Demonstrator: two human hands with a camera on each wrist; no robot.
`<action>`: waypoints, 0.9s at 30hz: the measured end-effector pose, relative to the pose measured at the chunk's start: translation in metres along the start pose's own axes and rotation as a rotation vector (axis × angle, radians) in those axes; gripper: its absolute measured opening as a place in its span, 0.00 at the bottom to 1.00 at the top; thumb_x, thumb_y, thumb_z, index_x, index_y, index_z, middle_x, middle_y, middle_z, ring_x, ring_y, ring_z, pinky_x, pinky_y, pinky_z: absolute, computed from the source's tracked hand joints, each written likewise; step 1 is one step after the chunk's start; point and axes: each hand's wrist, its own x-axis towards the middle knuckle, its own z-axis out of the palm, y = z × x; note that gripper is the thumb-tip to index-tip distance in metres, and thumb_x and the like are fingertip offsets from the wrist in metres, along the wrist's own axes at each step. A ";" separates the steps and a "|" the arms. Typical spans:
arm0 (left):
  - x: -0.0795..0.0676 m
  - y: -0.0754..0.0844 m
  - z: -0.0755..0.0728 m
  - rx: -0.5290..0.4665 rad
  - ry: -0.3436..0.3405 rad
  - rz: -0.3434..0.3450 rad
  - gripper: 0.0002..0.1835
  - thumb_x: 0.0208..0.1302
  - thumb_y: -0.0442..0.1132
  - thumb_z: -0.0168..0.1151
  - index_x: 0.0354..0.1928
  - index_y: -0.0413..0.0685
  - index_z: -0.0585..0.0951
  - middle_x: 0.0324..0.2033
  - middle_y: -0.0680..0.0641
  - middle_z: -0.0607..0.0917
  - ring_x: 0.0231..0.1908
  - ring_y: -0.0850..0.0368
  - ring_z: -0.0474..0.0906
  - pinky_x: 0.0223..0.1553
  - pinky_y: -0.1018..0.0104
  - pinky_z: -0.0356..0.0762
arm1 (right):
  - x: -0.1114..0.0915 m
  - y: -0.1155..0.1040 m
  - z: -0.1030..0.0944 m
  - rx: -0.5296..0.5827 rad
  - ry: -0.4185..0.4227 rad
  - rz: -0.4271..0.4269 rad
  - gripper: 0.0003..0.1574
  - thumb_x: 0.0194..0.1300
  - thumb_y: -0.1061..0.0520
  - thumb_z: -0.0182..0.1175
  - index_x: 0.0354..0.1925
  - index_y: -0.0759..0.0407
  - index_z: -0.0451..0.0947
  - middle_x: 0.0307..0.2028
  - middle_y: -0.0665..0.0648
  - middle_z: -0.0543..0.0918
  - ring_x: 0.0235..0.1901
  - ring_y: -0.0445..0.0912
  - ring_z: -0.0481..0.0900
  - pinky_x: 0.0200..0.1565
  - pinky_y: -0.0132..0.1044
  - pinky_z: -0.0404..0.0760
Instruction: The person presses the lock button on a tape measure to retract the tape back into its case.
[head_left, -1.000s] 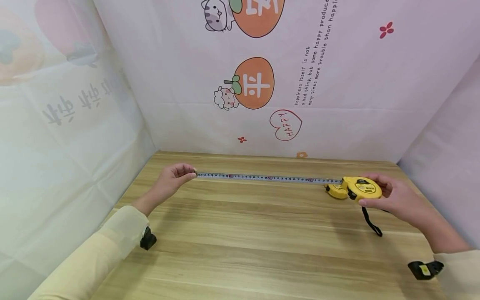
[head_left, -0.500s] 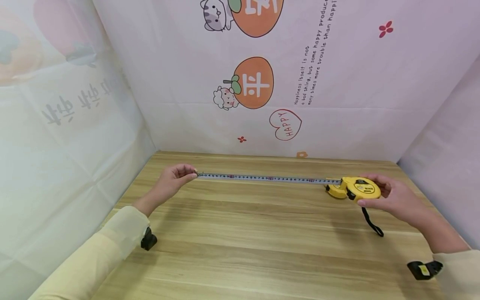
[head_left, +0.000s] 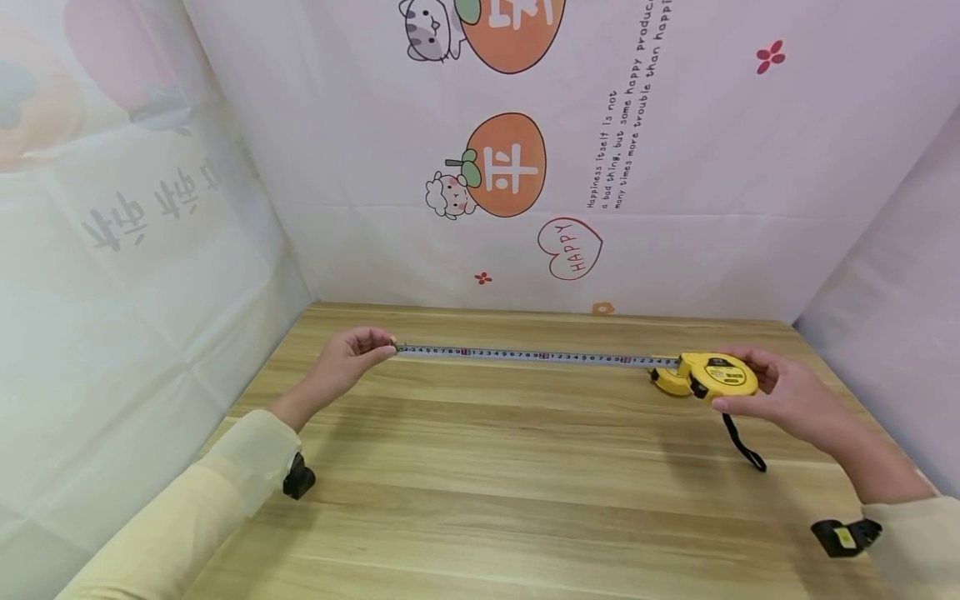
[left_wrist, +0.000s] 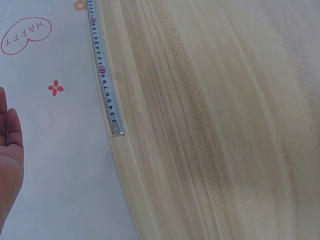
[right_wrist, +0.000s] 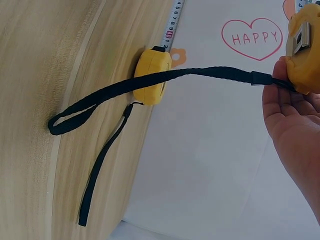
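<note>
In the head view my left hand (head_left: 347,360) pinches the end of a tape measure's blade (head_left: 510,356) between thumb and fingertips. My right hand (head_left: 787,398) grips the yellow case of a tape measure (head_left: 726,377) above the table, from which the blade stretches across to the left. A second yellow tape measure (right_wrist: 151,75) lies on the table, its blade (left_wrist: 106,85) pulled out along the back edge with the hook end free. The held blade overlaps that one in the head view. A black wrist strap (right_wrist: 125,89) hangs from the held case.
The wood-grain table (head_left: 480,500) ends against a white printed cloth (head_left: 675,267); cloth walls (head_left: 135,350) also stand at both sides. Another black strap (right_wrist: 100,170) trails from the lying tape measure. Black cameras (head_left: 298,477) sit at both wrists.
My left hand has shifted slightly right and the right hand with its case slightly left, so the gap between them is a little shorter. Both grips stay the same.
</note>
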 end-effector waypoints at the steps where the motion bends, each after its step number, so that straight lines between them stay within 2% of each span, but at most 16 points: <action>1: 0.000 0.000 0.000 0.000 -0.002 0.001 0.12 0.68 0.40 0.62 0.46 0.37 0.81 0.40 0.39 0.83 0.35 0.56 0.78 0.37 0.68 0.78 | 0.000 0.000 0.000 0.004 -0.002 -0.001 0.40 0.59 0.61 0.70 0.64 0.69 0.63 0.45 0.46 0.77 0.39 0.37 0.78 0.34 0.30 0.79; 5: 0.001 0.000 0.001 0.005 -0.007 0.001 0.13 0.68 0.40 0.62 0.47 0.37 0.81 0.40 0.40 0.83 0.36 0.57 0.78 0.38 0.68 0.78 | 0.000 0.000 0.001 0.011 -0.005 -0.001 0.40 0.59 0.62 0.70 0.64 0.70 0.63 0.45 0.46 0.77 0.39 0.37 0.78 0.35 0.30 0.79; 12: -0.001 0.002 0.002 -0.004 -0.010 0.002 0.12 0.68 0.39 0.62 0.46 0.37 0.81 0.42 0.33 0.82 0.35 0.57 0.78 0.36 0.68 0.78 | 0.000 -0.003 0.002 -0.004 -0.006 0.011 0.41 0.59 0.60 0.70 0.65 0.70 0.63 0.46 0.49 0.76 0.39 0.36 0.77 0.34 0.30 0.79; 16: 0.000 0.002 0.002 -0.002 -0.011 0.005 0.12 0.68 0.39 0.62 0.46 0.38 0.81 0.41 0.36 0.82 0.35 0.56 0.78 0.36 0.68 0.78 | 0.000 -0.004 0.003 -0.006 -0.009 0.008 0.41 0.59 0.60 0.70 0.65 0.70 0.63 0.47 0.52 0.76 0.39 0.36 0.77 0.35 0.30 0.79; 27: 0.000 -0.001 0.006 -0.027 -0.014 0.032 0.11 0.67 0.38 0.63 0.44 0.37 0.81 0.39 0.38 0.82 0.33 0.57 0.78 0.35 0.69 0.78 | -0.001 -0.004 0.005 0.023 -0.011 -0.004 0.39 0.59 0.61 0.70 0.64 0.69 0.63 0.46 0.49 0.77 0.40 0.37 0.78 0.36 0.29 0.79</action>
